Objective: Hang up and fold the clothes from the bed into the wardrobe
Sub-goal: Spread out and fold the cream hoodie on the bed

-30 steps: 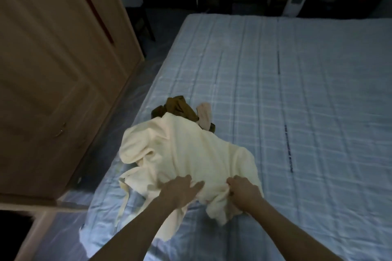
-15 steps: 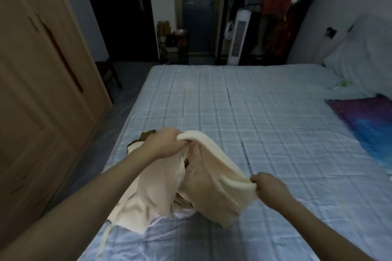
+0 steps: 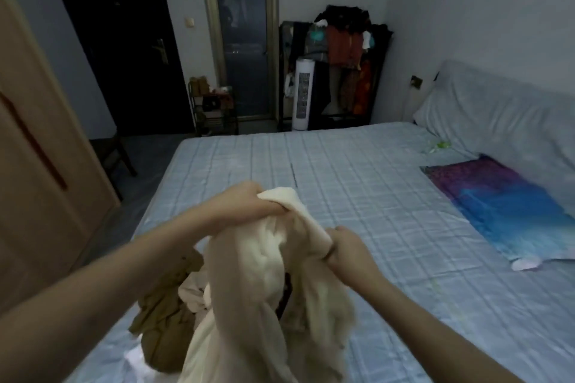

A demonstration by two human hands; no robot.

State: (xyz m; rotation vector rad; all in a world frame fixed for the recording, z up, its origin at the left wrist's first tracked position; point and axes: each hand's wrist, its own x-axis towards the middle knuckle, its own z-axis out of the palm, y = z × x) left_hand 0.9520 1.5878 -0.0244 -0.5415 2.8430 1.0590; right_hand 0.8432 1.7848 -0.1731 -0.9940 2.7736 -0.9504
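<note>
— Above the near corner of the bed (image 3: 357,196), in the head view, both hands have the cream garment (image 3: 258,283) up off the sheet. Left hand (image 3: 249,205) is fisted round a bunch of its top edge; right hand (image 3: 345,246) has fingers curled round the same edge, lower and nearer the body.

— So which way does it run?

— The held edge slopes from the left hand, higher and farther out, down to the right hand. The rest hangs straight down between the forearms, long axis roughly vertical, bottom out of frame.

— And the hands are close?

— Near each other, with only a short run of bunched cloth between them. I'd judge they need to part along that edge to open the garment out before it can be hung or folded.

— Wardrobe?

— Wardrobe (image 3: 40,165) stands on the left, doors apparently closed. The left hand is the nearer one to it, so a turn leftward looks likely.

— Anything else waiting?

— Olive garment (image 3: 161,314) lies crumpled on the bed below the left forearm, partly behind the cream one, with a pale piece (image 3: 194,289) against it. A colourful cloth (image 3: 497,205) lies well apart, to the right, near the pillow (image 3: 497,112).
</note>
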